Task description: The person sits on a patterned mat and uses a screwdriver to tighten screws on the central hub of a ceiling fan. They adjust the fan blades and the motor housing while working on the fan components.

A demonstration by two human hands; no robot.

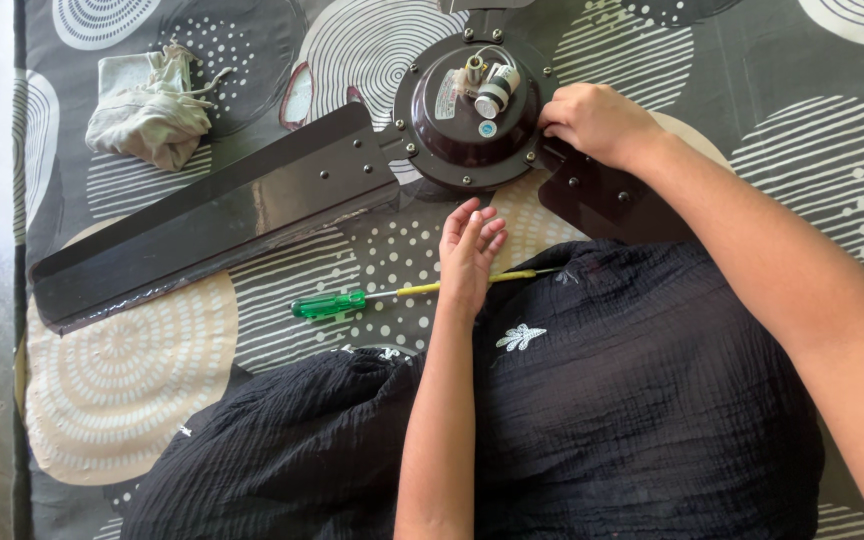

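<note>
- Nearest the camera is my lap, covered in crinkled black cloth with a small white embroidered motif. I am sitting on a patterned mat of grey, white and beige circles.
- My left hand reaches forward from my lap, fingers loosely spread and holding nothing. It hovers over, or lightly rests on, the yellow shaft of a screwdriver; I cannot tell whether it touches.
- The screwdriver lies on the mat just in front of my lap, its green handle pointing left and its far end hidden by my dress, seemingly kept within easy reach.
- My right hand is curled closed at the right rim of a ceiling fan motor housing, fingers pinched at the spot where a blade bracket joins it. What they grip is hidden under the fingers.
- The dark brown fan lies flat near the far edge of the mat, its wiring and a small white capacitor facing up, so the screws are exposed from above.
- One long fan blade stretches from the motor toward the left edge of the mat.
- A second blade runs from under my right hand toward my lap, mostly covered by my arm and dress.
- A crumpled grey cloth sits near the far left corner of the mat, well apart from both hands.
</note>
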